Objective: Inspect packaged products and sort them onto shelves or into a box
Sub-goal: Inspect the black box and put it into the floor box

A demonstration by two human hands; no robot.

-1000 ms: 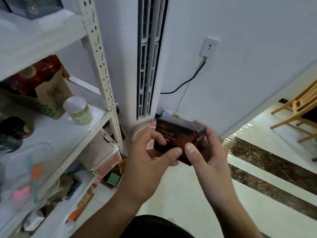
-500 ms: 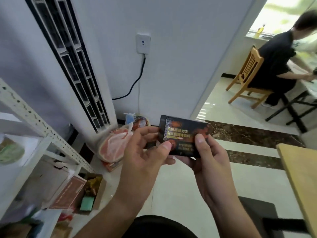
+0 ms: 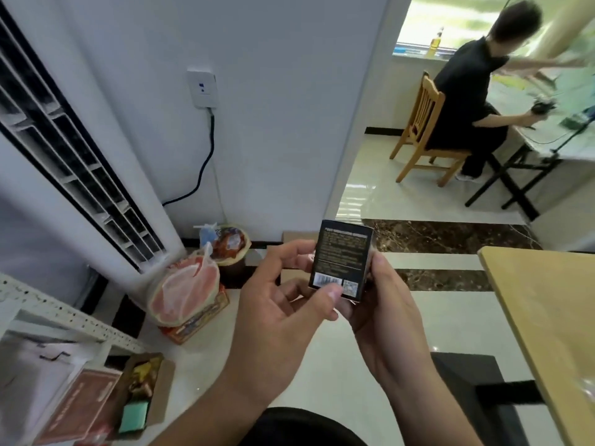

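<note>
A small black product box [image 3: 342,254] is held upright in front of me, its back face with fine print and a barcode turned toward me. My left hand [image 3: 283,297] pinches its lower left corner with the thumb over the barcode. My right hand [image 3: 383,300] cradles the box's right side and bottom. A white metal shelf [image 3: 61,313] runs along the lower left. An open cardboard box [image 3: 145,391] with packets and a green item sits on the floor beside it.
A tall white air conditioner [image 3: 80,162] stands at the left wall. Bagged food packages [image 3: 186,291] lie at its base. A wooden table [image 3: 547,317] is at the right. Farther back, a person [image 3: 467,101] sits on a wooden chair [image 3: 425,133].
My view swung right, away from the shelf toward the doorway. The box was turned from its front face lying sideways to its back face standing upright, still in both hands.
</note>
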